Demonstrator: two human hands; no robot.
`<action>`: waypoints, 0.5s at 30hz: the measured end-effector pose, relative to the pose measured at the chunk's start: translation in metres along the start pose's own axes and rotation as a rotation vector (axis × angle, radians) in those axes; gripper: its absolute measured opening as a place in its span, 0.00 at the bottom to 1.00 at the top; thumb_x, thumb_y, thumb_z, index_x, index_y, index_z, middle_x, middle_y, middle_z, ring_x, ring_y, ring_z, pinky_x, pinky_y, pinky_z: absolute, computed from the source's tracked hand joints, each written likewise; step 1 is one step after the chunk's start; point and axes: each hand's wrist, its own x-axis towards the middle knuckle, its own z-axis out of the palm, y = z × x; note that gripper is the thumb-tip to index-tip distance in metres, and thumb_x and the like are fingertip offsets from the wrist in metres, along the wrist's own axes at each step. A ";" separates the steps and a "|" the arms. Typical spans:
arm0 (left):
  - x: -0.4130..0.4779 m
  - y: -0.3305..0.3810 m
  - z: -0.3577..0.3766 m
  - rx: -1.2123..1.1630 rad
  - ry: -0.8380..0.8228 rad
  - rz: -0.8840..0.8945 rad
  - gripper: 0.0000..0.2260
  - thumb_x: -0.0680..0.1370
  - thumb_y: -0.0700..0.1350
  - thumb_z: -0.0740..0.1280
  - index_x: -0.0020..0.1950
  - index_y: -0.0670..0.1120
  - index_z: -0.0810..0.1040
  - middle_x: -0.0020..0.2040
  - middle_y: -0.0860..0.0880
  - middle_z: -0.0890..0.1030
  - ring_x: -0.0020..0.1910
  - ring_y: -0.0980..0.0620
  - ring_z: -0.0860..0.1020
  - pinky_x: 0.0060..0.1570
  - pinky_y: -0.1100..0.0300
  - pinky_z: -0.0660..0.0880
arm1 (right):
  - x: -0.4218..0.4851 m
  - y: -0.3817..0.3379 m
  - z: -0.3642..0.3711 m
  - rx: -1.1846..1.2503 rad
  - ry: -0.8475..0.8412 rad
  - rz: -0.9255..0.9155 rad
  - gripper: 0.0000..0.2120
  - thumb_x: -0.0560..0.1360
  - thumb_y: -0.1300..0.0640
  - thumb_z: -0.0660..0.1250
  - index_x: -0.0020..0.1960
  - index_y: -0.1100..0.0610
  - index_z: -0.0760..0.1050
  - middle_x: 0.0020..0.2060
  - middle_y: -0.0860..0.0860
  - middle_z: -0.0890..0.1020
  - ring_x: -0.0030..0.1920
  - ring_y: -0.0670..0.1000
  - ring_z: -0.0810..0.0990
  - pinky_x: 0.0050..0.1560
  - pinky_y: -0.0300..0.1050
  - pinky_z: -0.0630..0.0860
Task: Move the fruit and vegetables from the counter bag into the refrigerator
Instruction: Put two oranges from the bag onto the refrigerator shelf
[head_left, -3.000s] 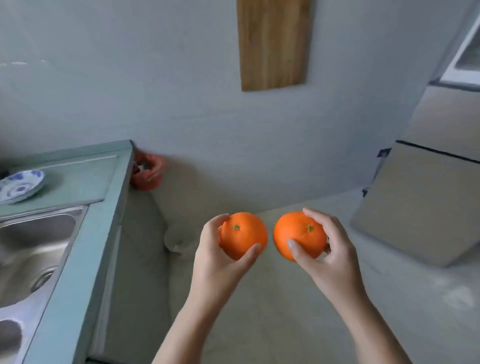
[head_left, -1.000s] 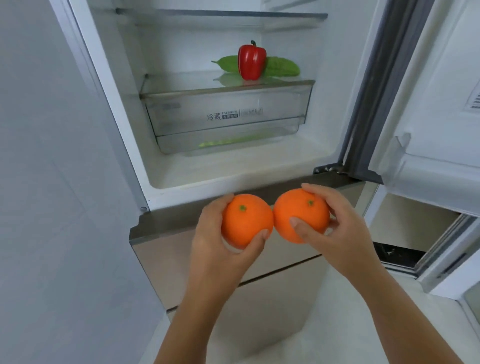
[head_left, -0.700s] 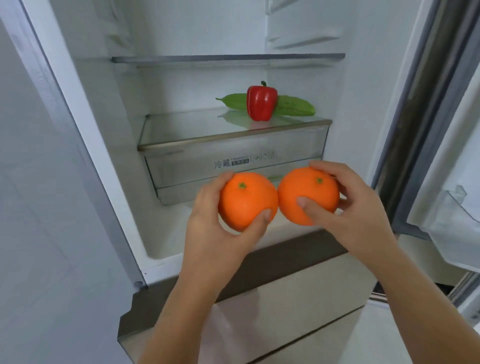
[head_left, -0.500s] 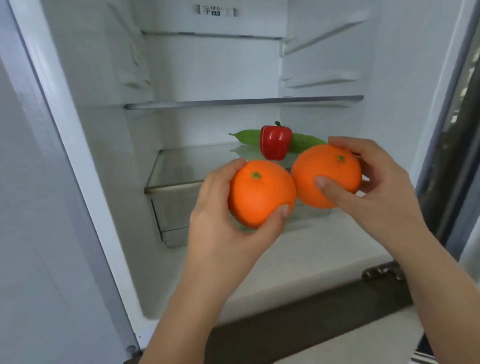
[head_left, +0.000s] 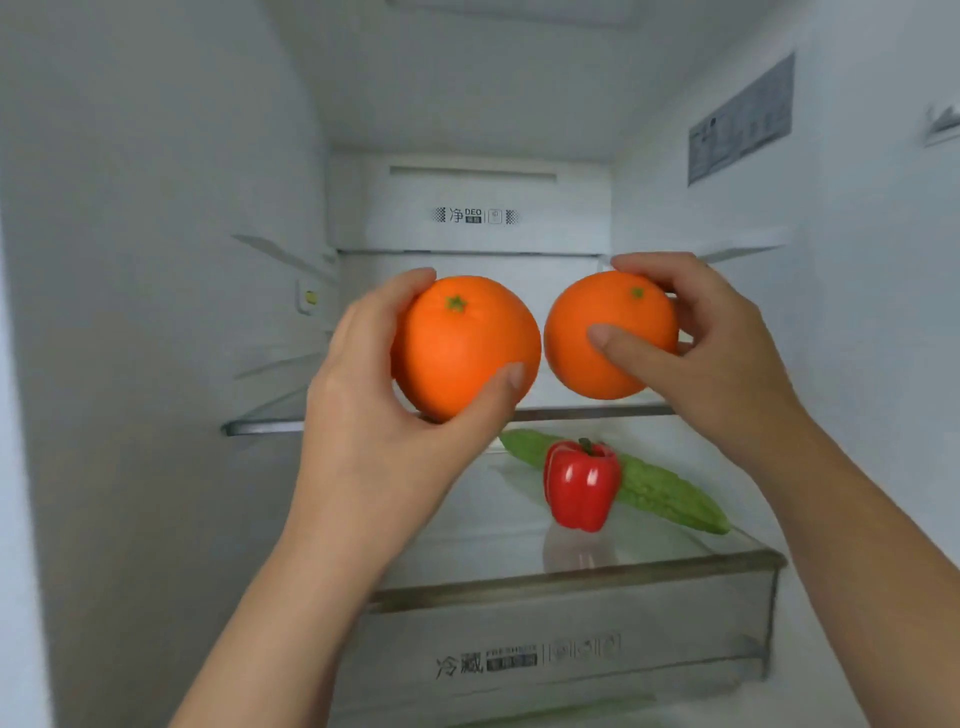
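My left hand (head_left: 374, 415) grips one orange (head_left: 462, 348) and my right hand (head_left: 717, 353) grips a second orange (head_left: 608, 332). Both are held side by side, slightly apart, inside the open refrigerator, level with the front edge of the upper glass shelf (head_left: 265, 427). Below them a red bell pepper (head_left: 581, 483) stands on the lower glass shelf (head_left: 571, 582), with a long green bitter gourd (head_left: 660, 493) lying behind it. The counter bag is out of view.
A clear crisper drawer (head_left: 561, 654) with printed lettering sits under the lower shelf. White fridge walls close in on the left and right, with a label sticker (head_left: 740, 122) on the right wall and a deodoriser panel (head_left: 475, 213) at the back.
I have turned from the counter to the fridge and come close. Both oranges have risen from below the pepper shelf to the level of the upper shelf, moving deeper inside.
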 end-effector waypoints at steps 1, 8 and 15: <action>0.010 -0.002 0.000 -0.002 0.003 -0.033 0.29 0.60 0.60 0.70 0.59 0.59 0.70 0.56 0.61 0.74 0.52 0.65 0.73 0.45 0.79 0.68 | 0.011 0.005 0.004 0.020 -0.029 0.010 0.21 0.67 0.52 0.73 0.56 0.43 0.71 0.54 0.40 0.74 0.53 0.44 0.74 0.44 0.34 0.71; 0.077 -0.052 0.019 0.099 -0.122 -0.291 0.28 0.60 0.57 0.76 0.57 0.52 0.73 0.53 0.50 0.77 0.52 0.49 0.76 0.50 0.55 0.74 | 0.072 0.057 0.033 0.068 -0.245 0.118 0.17 0.68 0.54 0.72 0.52 0.41 0.72 0.56 0.45 0.74 0.54 0.47 0.74 0.49 0.41 0.73; 0.096 -0.087 0.034 0.198 -0.302 -0.429 0.27 0.66 0.49 0.75 0.62 0.45 0.71 0.58 0.45 0.73 0.53 0.47 0.74 0.51 0.54 0.73 | 0.091 0.091 0.049 -0.001 -0.346 0.265 0.17 0.70 0.53 0.71 0.56 0.46 0.72 0.58 0.50 0.72 0.52 0.49 0.73 0.44 0.40 0.72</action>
